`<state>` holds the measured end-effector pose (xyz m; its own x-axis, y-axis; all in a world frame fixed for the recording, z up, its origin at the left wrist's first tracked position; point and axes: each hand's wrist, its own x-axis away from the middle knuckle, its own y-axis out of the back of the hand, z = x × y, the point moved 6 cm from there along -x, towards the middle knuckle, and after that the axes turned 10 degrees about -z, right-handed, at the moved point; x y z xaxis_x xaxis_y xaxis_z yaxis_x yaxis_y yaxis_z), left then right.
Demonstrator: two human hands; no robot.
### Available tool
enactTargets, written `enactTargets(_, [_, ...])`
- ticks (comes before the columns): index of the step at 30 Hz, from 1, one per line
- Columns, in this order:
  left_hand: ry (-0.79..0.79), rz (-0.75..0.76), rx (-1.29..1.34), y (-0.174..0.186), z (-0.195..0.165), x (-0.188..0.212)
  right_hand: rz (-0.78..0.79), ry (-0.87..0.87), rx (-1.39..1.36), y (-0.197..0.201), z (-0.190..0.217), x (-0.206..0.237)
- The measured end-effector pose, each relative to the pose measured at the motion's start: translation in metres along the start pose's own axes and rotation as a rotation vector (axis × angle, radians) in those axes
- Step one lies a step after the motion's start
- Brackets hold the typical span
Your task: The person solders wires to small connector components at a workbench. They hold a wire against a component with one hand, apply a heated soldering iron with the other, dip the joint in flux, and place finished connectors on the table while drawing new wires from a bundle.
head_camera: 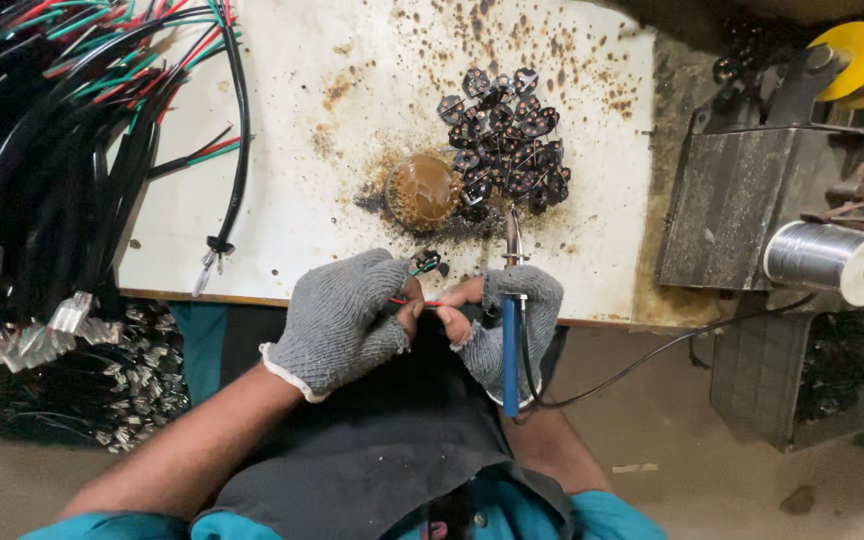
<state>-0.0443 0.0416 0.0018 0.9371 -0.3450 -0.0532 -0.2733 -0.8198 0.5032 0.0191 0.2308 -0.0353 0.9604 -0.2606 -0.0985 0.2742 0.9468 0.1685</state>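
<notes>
In the head view, both hands wear grey knitted gloves with open fingertips and meet at the near edge of the white, stained tabletop (282,190). The left hand (347,320) is clenched around a small black connector part (426,263), which sticks out above the fingers, and it pinches a thin red wire (414,302) that runs across to the right hand. The right hand (507,325) grasps a soldering iron with a blue handle (509,355); its metal tip (512,235) points away from the person, over the tabletop, and its dark cord goes off to the right.

Just beyond the hands, on the tabletop, stands a round brown tin of flux (422,190) with dark burnt spots around it. Touching it on the right lies a pile of black connector parts (507,135).

On the far left hang bundles of black, red and green cables (92,110), with metal terminals near their low ends. On the right is a grey metal box (742,205), and just beside it a spool of silver solder wire (832,260). A yellow reel (852,55) is at the far right corner.
</notes>
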Motion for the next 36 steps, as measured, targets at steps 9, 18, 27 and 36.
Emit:
enactTargets(9, [-0.089, -0.075, -0.063, -0.002, -0.003, 0.001, 0.07, -0.021, -0.03, -0.002, -0.001, -0.006])
enactTargets(18, [-0.102, -0.111, -0.137, -0.006, 0.004, 0.006, -0.028, 0.075, -0.023, -0.01, 0.016, 0.005])
enactTargets(27, [-0.027, -0.508, -0.139, 0.055, 0.009, -0.027, -0.274, 0.141, 0.025, -0.003, 0.02, -0.028])
enactTargets(36, [0.059, -0.419, -0.158, 0.045, 0.014, -0.053, -0.121, -0.004, 0.341, -0.009, 0.04, -0.037])
